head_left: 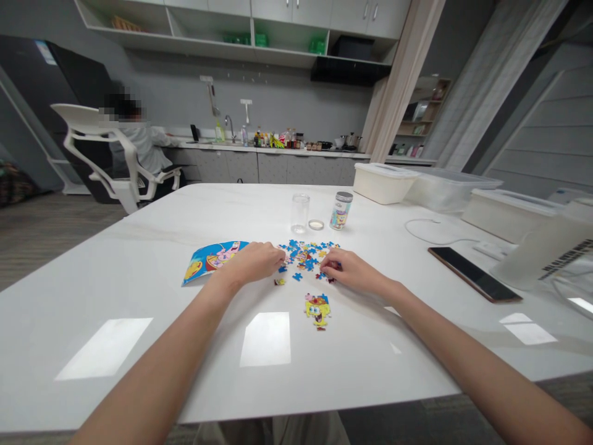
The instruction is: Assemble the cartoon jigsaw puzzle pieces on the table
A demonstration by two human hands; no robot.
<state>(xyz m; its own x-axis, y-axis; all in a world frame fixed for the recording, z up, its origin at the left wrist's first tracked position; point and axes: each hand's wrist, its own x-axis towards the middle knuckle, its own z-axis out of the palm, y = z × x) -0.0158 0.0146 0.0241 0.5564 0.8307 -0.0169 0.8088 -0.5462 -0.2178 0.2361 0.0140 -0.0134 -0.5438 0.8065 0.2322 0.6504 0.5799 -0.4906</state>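
At the far left, beyond the edge of the white tabletop point(115, 266), a person in a pale top sits on a white-framed chair point(134, 154), turned toward the far side of the room. Next comes a glossy picture sheet point(204, 262) with a blue cartoon print, bowed up off the surface; the left wrist and hand cover its right part. The left hand point(257, 262) has its fingers curled at the left edge of the loose puzzle pieces point(303, 259); whether it grips one cannot be told. That heap lies between the two hands, mostly blue, with a clear jar point(299, 213) and a round lid point(315, 225) just behind it. Nearer the person, apart from the heap, lies a joined yellow puzzle section point(317, 309). A printed canister point(340, 211) with a grey cap stands behind, right of the lid. The right hand point(349, 270) has its fingers bent together at the heap's right edge, hiding some pieces; its grip cannot be made out either. Farther right are a white bin point(384, 185), a clear bin point(449, 188), a dark-screened phone point(472, 273) and, close to it, a translucent bottle point(532, 253) partly blocking the view behind.
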